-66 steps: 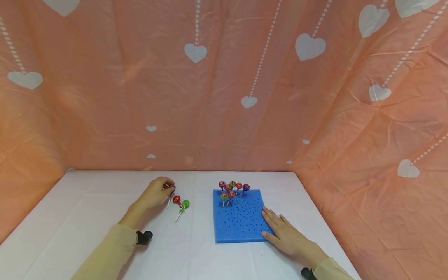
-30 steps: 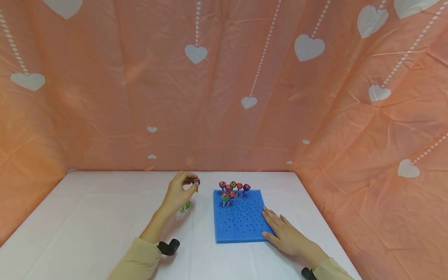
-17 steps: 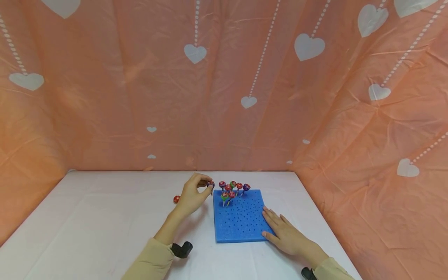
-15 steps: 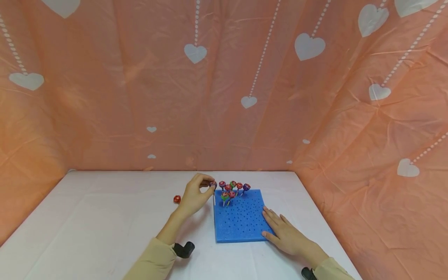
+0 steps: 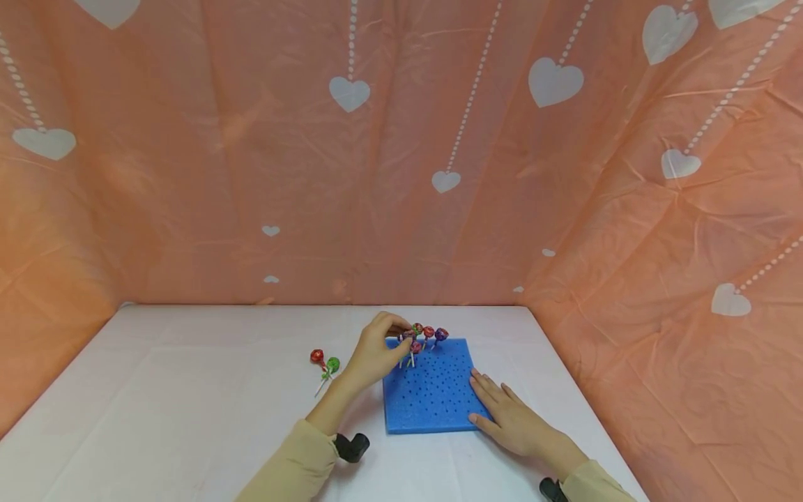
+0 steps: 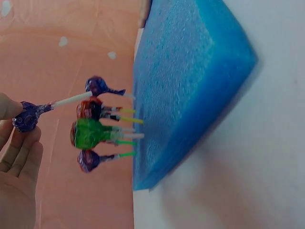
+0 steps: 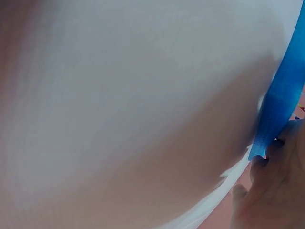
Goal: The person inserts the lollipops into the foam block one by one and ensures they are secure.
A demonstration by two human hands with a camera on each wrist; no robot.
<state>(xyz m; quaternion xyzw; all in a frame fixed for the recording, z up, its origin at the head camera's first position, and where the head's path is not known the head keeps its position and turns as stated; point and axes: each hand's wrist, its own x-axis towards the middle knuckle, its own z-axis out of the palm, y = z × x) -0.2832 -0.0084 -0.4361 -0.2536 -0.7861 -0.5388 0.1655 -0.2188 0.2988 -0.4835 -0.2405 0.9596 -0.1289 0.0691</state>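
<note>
My left hand (image 5: 374, 353) pinches a purple-wrapped lollipop (image 6: 26, 117) by its head, thumb and fingers round the wrapper. Its white stick points toward the blue foam block (image 5: 433, 397), tip still above the surface in the left wrist view. Several lollipops stand in the far left part of the block, among them a green one (image 6: 88, 133) and a purple one (image 5: 442, 335); in the head view my left hand partly covers them. My right hand (image 5: 517, 422) rests with straight fingers on the block's right edge; the right wrist view shows those fingers against its side.
A red lollipop (image 5: 316, 356) and a green lollipop (image 5: 333, 364) lie on the white table (image 5: 188, 404), left of the block. Small holes dot the foam. An orange curtain (image 5: 401, 209) with white hearts hangs behind and at the sides.
From the loose lollipops, my left hand has moved right with the purple lollipop to above the block's far left part. The red and green lollipops show again. My right hand stays put.
</note>
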